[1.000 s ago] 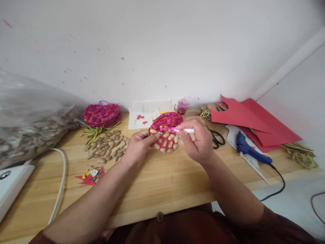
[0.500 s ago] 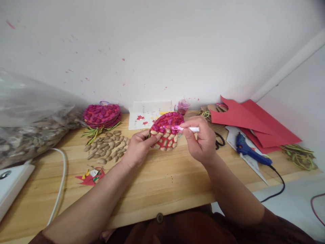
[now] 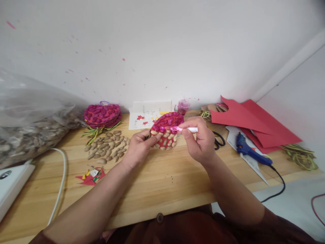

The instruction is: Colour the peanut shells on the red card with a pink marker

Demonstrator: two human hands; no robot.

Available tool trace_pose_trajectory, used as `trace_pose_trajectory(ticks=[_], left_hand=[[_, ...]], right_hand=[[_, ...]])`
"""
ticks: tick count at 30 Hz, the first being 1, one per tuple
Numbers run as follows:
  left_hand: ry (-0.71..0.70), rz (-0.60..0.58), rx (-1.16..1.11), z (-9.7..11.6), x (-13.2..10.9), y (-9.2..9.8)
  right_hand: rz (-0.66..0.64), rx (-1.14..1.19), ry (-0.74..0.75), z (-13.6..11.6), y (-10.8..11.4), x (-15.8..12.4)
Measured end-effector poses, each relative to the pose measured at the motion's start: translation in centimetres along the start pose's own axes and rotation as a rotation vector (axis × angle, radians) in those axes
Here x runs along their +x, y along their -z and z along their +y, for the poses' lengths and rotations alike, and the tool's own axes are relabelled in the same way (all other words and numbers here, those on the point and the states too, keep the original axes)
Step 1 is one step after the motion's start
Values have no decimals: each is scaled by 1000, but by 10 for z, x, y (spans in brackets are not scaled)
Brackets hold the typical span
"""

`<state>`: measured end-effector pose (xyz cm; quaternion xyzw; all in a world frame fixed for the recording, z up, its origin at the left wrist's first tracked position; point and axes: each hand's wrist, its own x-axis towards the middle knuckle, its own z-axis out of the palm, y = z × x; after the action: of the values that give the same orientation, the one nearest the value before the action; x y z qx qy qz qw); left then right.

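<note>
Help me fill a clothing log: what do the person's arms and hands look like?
The left hand and right hand are bare: no gloves, rings or watch visible. Forearms bare; dark maroon sleeves start near the elbows.

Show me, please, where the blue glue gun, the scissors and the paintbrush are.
blue glue gun (image 3: 245,149): head view, on its blue body.
scissors (image 3: 221,137): head view, on the black handle loop.
paintbrush (image 3: 191,129): head view, on its white handle.

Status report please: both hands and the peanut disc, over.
Left hand grips peanut disc at its left edge. Right hand holds brush, pink tip on disc. Loose peanuts lie left, apart; nothing blocks.
</note>
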<state>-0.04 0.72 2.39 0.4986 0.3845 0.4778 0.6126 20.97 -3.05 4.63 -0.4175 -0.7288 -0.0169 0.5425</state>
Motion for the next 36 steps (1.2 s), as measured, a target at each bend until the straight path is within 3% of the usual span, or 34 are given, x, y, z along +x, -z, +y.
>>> trace_pose_trajectory(ticks=[28,36], left_hand=[[-112,-26,175,-5,3,9],[-37,10,13,-3,2,3]], right_hand=[[27,50,-79,-3,-1,-2],[16,25,-88,-3,0,-2]])
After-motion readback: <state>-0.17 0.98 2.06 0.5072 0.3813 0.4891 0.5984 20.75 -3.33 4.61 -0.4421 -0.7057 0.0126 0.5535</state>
